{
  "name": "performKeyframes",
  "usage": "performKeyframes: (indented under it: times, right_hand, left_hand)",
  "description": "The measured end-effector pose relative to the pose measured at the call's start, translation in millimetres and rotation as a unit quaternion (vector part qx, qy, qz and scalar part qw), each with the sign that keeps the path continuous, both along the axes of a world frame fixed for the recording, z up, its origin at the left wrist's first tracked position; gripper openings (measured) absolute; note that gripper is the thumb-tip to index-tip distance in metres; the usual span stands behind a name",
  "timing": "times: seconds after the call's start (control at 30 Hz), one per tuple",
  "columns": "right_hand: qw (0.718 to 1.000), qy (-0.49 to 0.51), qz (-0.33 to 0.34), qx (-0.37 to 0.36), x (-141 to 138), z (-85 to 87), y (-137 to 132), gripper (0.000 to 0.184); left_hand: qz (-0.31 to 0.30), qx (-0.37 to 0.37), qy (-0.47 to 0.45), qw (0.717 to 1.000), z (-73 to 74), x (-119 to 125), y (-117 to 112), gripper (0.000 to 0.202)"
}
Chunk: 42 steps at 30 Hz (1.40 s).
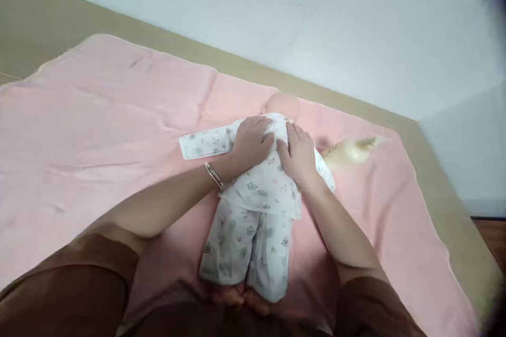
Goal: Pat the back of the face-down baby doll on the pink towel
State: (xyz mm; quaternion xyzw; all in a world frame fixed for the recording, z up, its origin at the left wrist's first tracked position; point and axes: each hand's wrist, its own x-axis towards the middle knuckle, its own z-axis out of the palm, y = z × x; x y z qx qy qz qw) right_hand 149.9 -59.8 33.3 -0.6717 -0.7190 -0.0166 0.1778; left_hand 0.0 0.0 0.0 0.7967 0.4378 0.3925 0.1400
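Couldn't read a brand or any lettering on this one, sorry; the little print on the clothes was too small and soft for that. The doll [282, 105] lay flat on a pink blanket [158, 89], and if you put the clock's center on its shirt [263, 189], the smooth, round, peachy head was at about 12 and the small feet [229, 295] poked out at 6. The shirt was thin white fabric dotted with tiny gray-green cartoon animal faces, and the wide-legged pants [229, 245] matched. One sleeve stuck out straight and flat toward 9 or 10, the other sloped off at 3.

Both hands were open, palms down on the chest: left hand [253, 139] on the 10 o'clock side, right hand [299, 155] around 2, fingers pointing up toward the head. Neither looked like it was gripping anything, just lying flat on the cloth. There was a shiny silver bracelet [214, 175] on the left wrist, and brown sleeves [71, 284] ended near the elbows.

Out at 3, just past the doll's sleeve, sat a glossy, pale yellow, plastic-looking thing [351, 150], too blurry to identify. The blanket was soft and creased with a pale stitched-looking edge, spread over a smooth tan surface [43, 16], with a plain white wall [375, 37] beyond it from 11 round to 2.
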Motion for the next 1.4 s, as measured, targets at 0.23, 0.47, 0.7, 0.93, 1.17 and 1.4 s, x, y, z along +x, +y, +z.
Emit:
performKeyframes:
  times: [0.23,0.47,0.7,0.93,1.17,1.4]
  right_hand:
    - [0.999,-0.038,0.007,-0.027,0,3.3,-1,0.059]
    - [0.992,-0.124,-0.033,0.016,-23,10.5,-28,0.053]
    - [0.996,-0.083,-0.026,-0.022,-16,13.1,-21,0.056]
    - [0.999,-0.019,0.021,-0.044,4,9.0,0,0.061]
    - [0.993,-0.111,-0.025,0.012,-19,9.4,-22,0.055]
    - [0.999,-0.036,-0.023,-0.029,-8,8.9,-8,0.058]
  left_hand:
    - [-0.011,0.02,0.049,0.999,4.9,0,-2,0.043]
    - [0.019,0.11,0.095,0.989,12.6,-2,-18,0.034]
    - [0.018,0.044,0.062,0.997,9.9,-1,-11,0.038]
    - [-0.001,0.06,0.021,0.998,0.9,-1,-2,0.036]
    - [0.019,0.078,0.065,0.995,11.3,-2,-16,0.031]
    - [-0.003,0.011,0.076,0.997,7.8,-1,-3,0.045]
